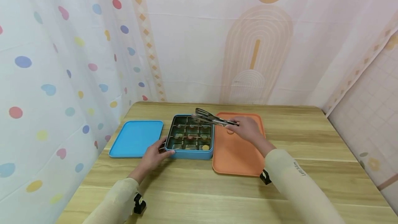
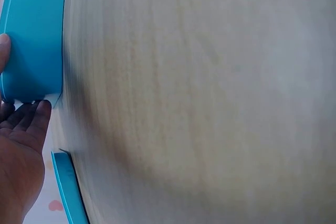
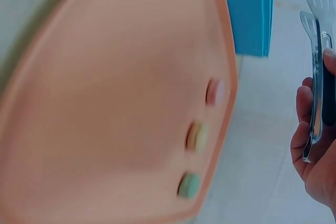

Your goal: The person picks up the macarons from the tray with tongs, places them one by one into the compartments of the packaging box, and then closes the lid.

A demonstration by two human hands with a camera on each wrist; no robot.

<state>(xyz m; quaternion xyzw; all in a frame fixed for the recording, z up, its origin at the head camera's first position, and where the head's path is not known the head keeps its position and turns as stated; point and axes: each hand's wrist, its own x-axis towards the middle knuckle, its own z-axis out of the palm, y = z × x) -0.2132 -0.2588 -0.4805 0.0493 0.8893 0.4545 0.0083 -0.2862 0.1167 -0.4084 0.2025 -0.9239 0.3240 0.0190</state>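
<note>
My right hand [image 1: 245, 127] grips metal tongs [image 1: 212, 118], whose slotted heads hang over the far part of a blue box [image 1: 192, 154]. In the right wrist view the tongs' heads stand a little apart, with nothing seen between them. The box has a dark divider with several compartments, and a yellow macaron [image 1: 205, 147] sits in the front right one. My left hand [image 1: 153, 155] holds the box's front left corner, thumb at the front and fingers along the side. On the orange tray [image 1: 237, 158] lie a pink macaron [image 3: 214, 92], a yellow macaron [image 3: 197, 136] and a green macaron [image 3: 188, 185].
A flat blue lid [image 1: 135, 139] lies left of the box on the wooden table [image 1: 199, 196]. The tray sits right against the box's right side. Behind the table hangs a patterned curtain [image 1: 192, 61], and a dotted one [image 1: 62, 78] hangs at the left.
</note>
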